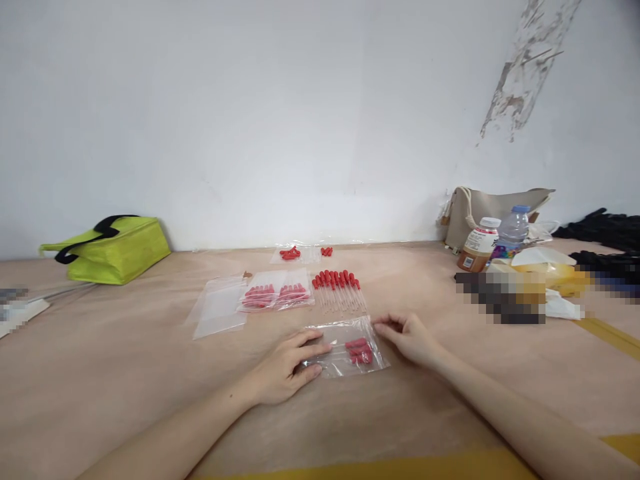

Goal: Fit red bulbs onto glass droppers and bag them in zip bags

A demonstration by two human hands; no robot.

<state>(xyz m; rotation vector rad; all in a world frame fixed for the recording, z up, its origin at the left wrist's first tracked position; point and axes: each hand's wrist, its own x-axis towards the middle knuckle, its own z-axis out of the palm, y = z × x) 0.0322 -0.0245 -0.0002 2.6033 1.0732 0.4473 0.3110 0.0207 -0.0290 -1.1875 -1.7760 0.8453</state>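
Note:
In front of me a clear zip bag [336, 368] lies flat, with several red-bulbed droppers [361, 351] inside, their bulbs toward the right end. My left hand [285, 367] rests on the bag's left part with its fingers spread. At the upper right corner of the bag, my right hand [407, 339] pinches the zip edge between thumb and forefinger. Just beyond it, a row of loose droppers [340, 283] lies side by side, red bulbs pointing away. Filled bags [277, 293] of red-bulbed droppers sit to their left, partly over flat clear bags [217, 310].
Near the wall lie small red bulbs [290, 253] on clear plastic. A lime-green bag [123, 253] stands at left. At right are a brown-drink bottle [479, 247], a blue-capped bottle [515, 230], a beige pouch [490, 203] and black straps [605, 230]. Brown paper [125, 373] covers the table.

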